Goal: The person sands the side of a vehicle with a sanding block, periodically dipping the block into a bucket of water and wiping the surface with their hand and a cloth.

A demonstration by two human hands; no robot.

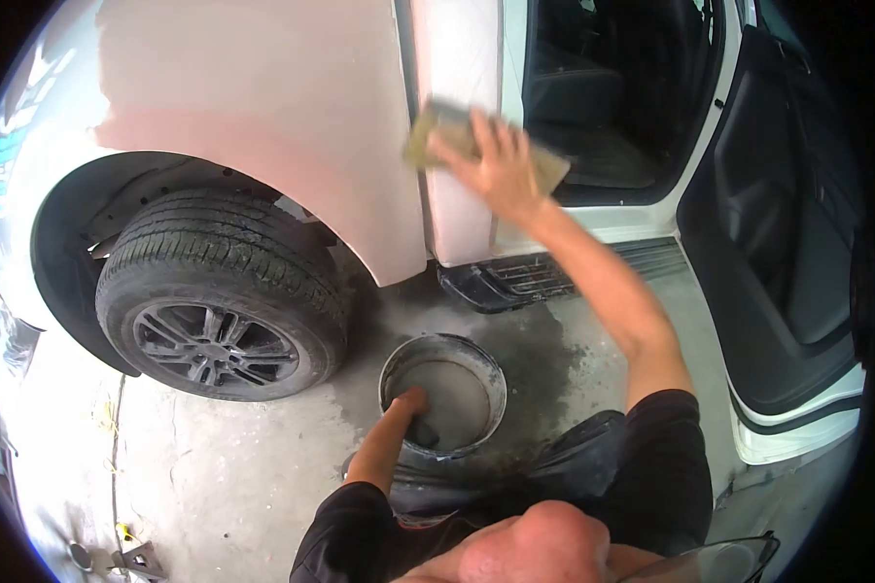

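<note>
My right hand (501, 165) is raised against the side of a vehicle, spread over a flat yellowish-brown block (549, 169) that it holds on the pale panel (457, 219) beside the door opening. Hand and block are blurred. Down on the floor stands a round bucket (497, 374) with greyish liquid inside. My left hand (413, 400) reaches into the bucket near its left wall; its fingers are hidden, and a dark shape shows just below them.
A wheel (219, 291) sits under the fender at left. Below the door opening runs a black side step (544, 277). An open door (787, 223) stands at right. Wet patches mark the concrete floor (233, 466). A small fan (80, 556) shows at bottom left.
</note>
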